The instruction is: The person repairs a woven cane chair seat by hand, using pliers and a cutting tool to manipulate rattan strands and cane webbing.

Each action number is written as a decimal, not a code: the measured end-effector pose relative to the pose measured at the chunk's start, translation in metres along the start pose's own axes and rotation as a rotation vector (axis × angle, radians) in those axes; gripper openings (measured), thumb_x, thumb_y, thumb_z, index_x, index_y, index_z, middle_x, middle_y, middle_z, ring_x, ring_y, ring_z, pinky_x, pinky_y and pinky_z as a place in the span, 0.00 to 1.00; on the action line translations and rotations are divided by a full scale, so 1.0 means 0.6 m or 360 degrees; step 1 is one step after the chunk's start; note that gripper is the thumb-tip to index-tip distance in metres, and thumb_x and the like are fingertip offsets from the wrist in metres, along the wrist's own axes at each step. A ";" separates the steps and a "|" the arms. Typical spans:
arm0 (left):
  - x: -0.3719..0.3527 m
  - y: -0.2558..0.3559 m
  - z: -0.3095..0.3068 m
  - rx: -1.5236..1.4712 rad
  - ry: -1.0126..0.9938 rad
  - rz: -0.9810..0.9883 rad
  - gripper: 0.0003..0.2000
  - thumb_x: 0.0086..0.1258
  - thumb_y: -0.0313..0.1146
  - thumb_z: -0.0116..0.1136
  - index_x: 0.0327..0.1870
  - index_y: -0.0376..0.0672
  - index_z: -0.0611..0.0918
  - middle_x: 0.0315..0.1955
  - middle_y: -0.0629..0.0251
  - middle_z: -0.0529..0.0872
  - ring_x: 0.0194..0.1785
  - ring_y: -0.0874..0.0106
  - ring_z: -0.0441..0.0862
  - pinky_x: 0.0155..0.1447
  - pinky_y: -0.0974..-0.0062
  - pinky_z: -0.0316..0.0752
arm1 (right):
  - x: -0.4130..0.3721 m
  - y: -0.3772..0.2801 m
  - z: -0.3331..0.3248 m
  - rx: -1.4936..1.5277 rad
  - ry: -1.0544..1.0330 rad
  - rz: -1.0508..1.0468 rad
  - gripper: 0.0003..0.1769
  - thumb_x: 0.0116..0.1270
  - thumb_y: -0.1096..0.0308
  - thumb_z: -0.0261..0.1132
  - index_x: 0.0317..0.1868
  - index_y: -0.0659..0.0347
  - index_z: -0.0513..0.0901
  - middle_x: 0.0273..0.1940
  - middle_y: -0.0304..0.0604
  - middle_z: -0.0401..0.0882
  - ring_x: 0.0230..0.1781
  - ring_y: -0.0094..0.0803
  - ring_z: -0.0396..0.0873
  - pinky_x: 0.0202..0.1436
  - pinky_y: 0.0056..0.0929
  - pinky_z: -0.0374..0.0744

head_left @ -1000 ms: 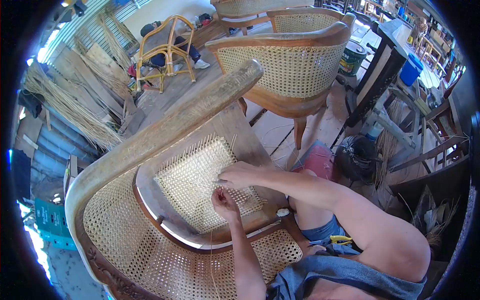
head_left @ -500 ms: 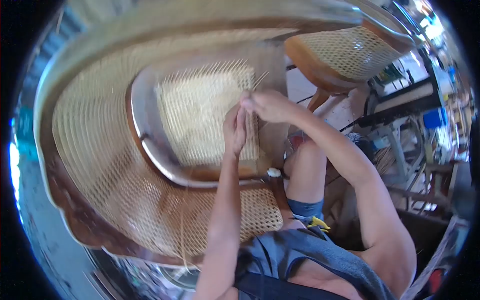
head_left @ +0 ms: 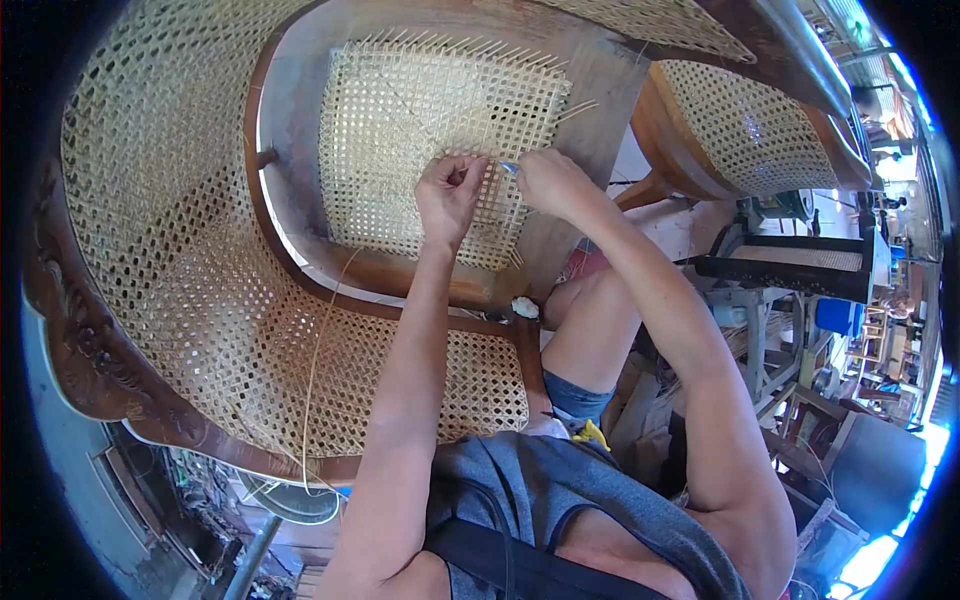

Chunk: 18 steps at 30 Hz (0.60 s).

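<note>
Cane strand (head_left: 313,370) could kink or snap

Your left hand (head_left: 450,190) pinches the strand at the seat weave (head_left: 420,110), with slack trailing over the chair back (head_left: 180,250). Your right hand (head_left: 548,180) is closed on a small tool (head_left: 506,167). A sharp tug may break it.

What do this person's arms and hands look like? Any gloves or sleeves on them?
No gloves and no sleeves. Both arms are bare from shoulder to fingertips, and the left hand and right hand show no ring, watch or band that I can make out. The only clothing near them is a grey-blue sleeveless top, with a dark strap crossing the chest.
</note>
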<state>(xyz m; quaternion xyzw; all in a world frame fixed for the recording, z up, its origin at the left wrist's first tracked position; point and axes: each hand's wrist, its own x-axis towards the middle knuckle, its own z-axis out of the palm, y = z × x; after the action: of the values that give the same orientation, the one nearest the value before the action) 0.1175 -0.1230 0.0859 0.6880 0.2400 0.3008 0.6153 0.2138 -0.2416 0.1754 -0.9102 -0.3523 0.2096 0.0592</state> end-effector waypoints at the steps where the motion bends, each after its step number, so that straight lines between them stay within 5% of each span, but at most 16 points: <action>1: -0.001 -0.002 0.000 0.0084 0.0011 -0.0017 0.07 0.65 0.29 0.68 0.36 0.33 0.86 0.30 0.66 0.83 0.30 0.82 0.77 0.35 0.83 0.74 | -0.003 -0.014 -0.015 -0.0026 -0.0040 0.0039 0.13 0.60 0.74 0.57 0.39 0.74 0.84 0.42 0.66 0.82 0.47 0.57 0.82 0.51 0.48 0.80; 4: 0.003 -0.017 0.000 0.0106 0.0087 0.0081 0.07 0.63 0.31 0.67 0.34 0.36 0.86 0.27 0.60 0.81 0.27 0.74 0.80 0.34 0.76 0.76 | 0.003 -0.032 -0.027 -0.0129 -0.0067 0.0043 0.12 0.59 0.75 0.58 0.39 0.73 0.84 0.41 0.65 0.83 0.46 0.56 0.83 0.50 0.46 0.81; 18: 0.007 -0.014 -0.005 0.0285 -0.0060 0.0175 0.07 0.67 0.29 0.64 0.37 0.35 0.85 0.28 0.60 0.83 0.29 0.75 0.80 0.35 0.77 0.75 | 0.021 -0.049 -0.040 -0.0319 -0.0224 0.0049 0.14 0.58 0.67 0.61 0.39 0.69 0.86 0.43 0.58 0.85 0.48 0.50 0.84 0.51 0.44 0.81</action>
<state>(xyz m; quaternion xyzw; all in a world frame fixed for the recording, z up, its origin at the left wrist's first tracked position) 0.1188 -0.1168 0.0782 0.7579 0.2162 0.2983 0.5384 0.2143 -0.2106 0.2005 -0.8999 -0.3608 0.2375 -0.0603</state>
